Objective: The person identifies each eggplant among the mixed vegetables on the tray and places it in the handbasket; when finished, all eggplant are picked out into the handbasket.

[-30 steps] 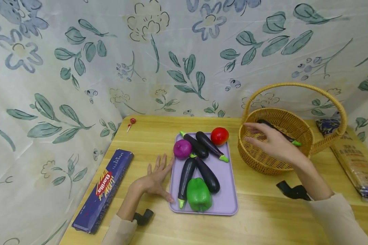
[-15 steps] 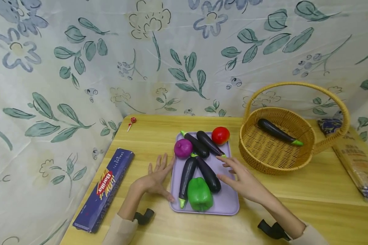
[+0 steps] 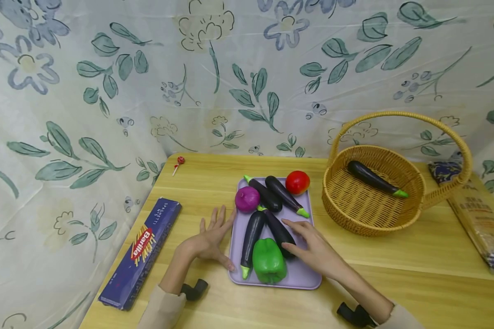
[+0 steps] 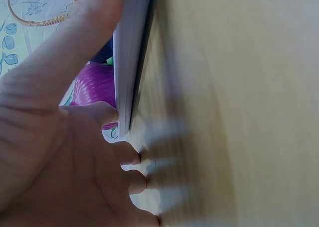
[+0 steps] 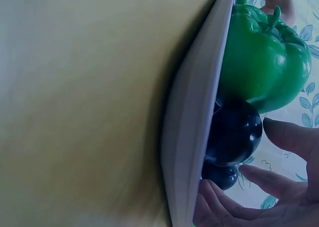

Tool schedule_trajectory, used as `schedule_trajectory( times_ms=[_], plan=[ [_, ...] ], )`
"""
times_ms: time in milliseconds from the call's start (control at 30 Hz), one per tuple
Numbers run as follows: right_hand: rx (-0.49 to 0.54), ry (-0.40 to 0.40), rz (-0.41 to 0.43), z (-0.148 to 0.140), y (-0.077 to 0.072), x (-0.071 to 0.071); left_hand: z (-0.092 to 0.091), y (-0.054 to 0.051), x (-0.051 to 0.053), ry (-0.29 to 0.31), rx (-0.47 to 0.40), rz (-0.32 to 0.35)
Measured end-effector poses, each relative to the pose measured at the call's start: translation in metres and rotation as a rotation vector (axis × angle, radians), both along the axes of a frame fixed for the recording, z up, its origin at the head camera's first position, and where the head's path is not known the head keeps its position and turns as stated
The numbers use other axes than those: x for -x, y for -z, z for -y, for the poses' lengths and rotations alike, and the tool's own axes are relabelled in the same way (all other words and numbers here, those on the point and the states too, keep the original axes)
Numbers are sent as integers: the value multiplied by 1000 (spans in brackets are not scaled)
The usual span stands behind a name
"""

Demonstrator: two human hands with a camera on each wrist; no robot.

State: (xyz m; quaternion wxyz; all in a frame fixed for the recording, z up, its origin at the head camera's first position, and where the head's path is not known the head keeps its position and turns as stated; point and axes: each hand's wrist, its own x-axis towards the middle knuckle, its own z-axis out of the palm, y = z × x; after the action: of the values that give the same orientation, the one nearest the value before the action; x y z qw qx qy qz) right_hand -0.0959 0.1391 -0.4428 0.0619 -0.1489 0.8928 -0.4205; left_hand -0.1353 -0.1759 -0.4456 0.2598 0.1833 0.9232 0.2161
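A lilac tray (image 3: 304,277) holds several eggplants, a green bell pepper (image 3: 268,262), a purple onion (image 3: 247,199) and a red tomato (image 3: 298,183) at its far right corner. Fingers spread, my left hand (image 3: 206,242) rests at the tray's left edge, its thumb against the rim. Over the tray's right side, my right hand (image 3: 314,251) reaches to the eggplant (image 3: 278,229) beside the pepper. In the right wrist view the thumb is close to that dark eggplant (image 5: 234,132), with the fingers loosely bent; contact is unclear.
To the right stands a wicker basket (image 3: 341,219) with a tall handle and one eggplant (image 3: 374,179) inside. A clear packet (image 3: 479,224) lies beyond it. On the left are a blue spaghetti box (image 3: 142,253) and a lollipop (image 3: 180,160). A floral cloth hangs behind the table.
My right hand has come from over the basket leftward to the tray and closer to the eggplant beside the pepper. The left hand stays in place.
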Motion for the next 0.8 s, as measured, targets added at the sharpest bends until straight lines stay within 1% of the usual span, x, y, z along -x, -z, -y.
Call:
schedule_trajectory(
  times_ms=[233,467,700,800],
  plan=[
    [-11,-4,-23,6,2,4,0,-1,0,-3,5,4],
    [-23,-8,31,13,0,6,1,0,-1,0,5,2],
    [-54,8,21,14,-2,8,1,1,0,-2,10,2],
    [-47,-1,49,12,-7,9,-1,1,1,-5,5,3]
  ],
)
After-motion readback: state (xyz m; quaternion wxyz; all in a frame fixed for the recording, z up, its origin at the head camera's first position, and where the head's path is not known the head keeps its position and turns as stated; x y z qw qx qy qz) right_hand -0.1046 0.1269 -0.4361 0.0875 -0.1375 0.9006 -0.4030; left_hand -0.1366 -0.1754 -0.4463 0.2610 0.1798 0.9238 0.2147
